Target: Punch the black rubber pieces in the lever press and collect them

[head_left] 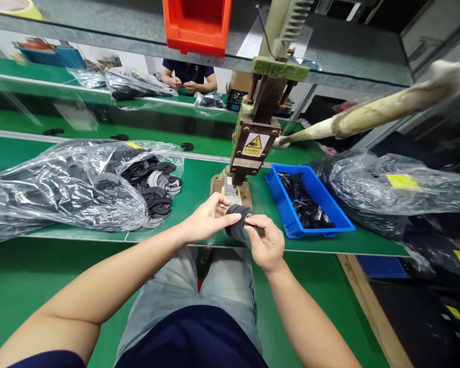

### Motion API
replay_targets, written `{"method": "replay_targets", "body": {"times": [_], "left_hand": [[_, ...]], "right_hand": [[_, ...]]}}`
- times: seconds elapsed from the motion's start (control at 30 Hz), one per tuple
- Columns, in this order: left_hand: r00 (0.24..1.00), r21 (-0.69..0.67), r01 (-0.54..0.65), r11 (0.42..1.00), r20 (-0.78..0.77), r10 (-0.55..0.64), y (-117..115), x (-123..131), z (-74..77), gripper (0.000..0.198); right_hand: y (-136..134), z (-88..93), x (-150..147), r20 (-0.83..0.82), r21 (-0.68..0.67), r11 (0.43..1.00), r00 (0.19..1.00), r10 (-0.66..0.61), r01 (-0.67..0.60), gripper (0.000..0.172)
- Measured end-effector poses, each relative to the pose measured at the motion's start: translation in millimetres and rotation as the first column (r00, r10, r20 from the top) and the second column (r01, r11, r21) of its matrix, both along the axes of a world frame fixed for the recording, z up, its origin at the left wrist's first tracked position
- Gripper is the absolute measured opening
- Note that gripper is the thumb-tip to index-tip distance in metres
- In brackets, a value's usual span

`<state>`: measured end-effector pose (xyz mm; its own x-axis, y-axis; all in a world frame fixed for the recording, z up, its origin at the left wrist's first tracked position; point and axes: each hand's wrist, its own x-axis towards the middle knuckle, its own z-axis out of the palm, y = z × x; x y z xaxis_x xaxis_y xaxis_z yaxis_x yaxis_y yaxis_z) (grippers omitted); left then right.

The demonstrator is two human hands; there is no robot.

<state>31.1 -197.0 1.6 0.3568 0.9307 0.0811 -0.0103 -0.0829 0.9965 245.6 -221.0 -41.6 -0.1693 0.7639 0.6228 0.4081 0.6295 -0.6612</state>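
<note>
My left hand grips a dark grey, curved plastic part between thumb and fingers, just in front of the base of a hand-operated press. At the right edge of that part, my right hand has its thumb and fingertips pinched together. Something small and black shows at those fingertips, too small to name. Behind the hands stands the press, its ram above a metal fixture and a yellow warning label on its front. The press's long lever reaches out to the upper right.
On the left lies a clear plastic bag spilling curved dark parts. A blue bin of small black pieces stands right of the press, beside another bag. An orange bin sits overhead. Across the line, a person handles something small.
</note>
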Motion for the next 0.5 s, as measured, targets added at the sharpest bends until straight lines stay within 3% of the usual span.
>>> {"method": "replay_targets", "body": {"times": [0.1, 0.17, 0.27, 0.4, 0.5], "left_hand": [[0.974, -0.175, 0.212, 0.962, 0.114, -0.194, 1.9, 7.9, -3.9, 0.044], [0.971, -0.203, 0.231, 0.952, 0.106, -0.213, 6.6, 9.4, -8.0, 0.046], [0.996, -0.154, 0.089, 0.984, 0.027, -0.086, 18.3, 1.6, -20.5, 0.044], [0.976, 0.003, -0.181, 0.983, -0.119, 0.18, 29.4, -20.0, -50.0, 0.042], [0.944, 0.079, -0.206, 0.975, -0.247, 0.219, 24.2, -32.4, -71.6, 0.04]], "right_hand": [[-2.7, 17.3, 16.0, 0.08, -0.023, 0.999, 0.996, 0.046, -0.044, 0.021], [-0.2, 31.1, 28.8, 0.152, -0.047, 0.998, 0.987, 0.054, -0.048, 0.021], [17.7, 52.3, 50.3, 0.241, -0.068, 0.997, 0.97, -0.013, 0.03, 0.021], [73.2, 72.9, 71.9, 0.331, -0.07, 0.98, 0.932, -0.151, 0.184, 0.023], [130.2, 77.7, 74.2, 0.413, -0.093, 0.964, 0.89, -0.192, 0.251, 0.024]]}}
